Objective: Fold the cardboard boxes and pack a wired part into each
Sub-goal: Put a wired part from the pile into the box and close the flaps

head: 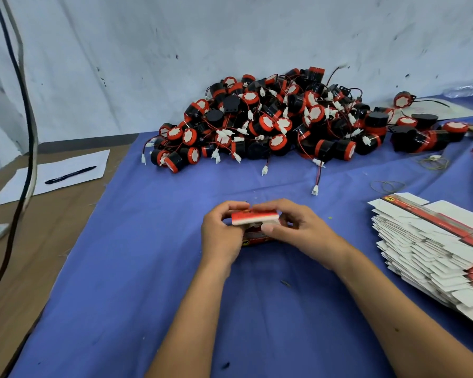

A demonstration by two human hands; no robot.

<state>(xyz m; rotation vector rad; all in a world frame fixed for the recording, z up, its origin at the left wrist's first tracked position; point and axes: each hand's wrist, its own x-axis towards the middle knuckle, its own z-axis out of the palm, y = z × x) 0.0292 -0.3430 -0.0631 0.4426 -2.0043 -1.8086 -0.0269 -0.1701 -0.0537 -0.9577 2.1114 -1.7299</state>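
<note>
Head view: the left hand [222, 232] and right hand [298, 227] both grip a small red-and-white cardboard box [254, 217] between them, its long axis running left to right, near the middle of the blue cloth [148, 268]. The pile of wired parts [279, 124] lies straight beyond the hands at the far edge, against a pale sheet. A stack of flat boxes [434, 246] sits at the right edge, nearer the right hand.
</note>
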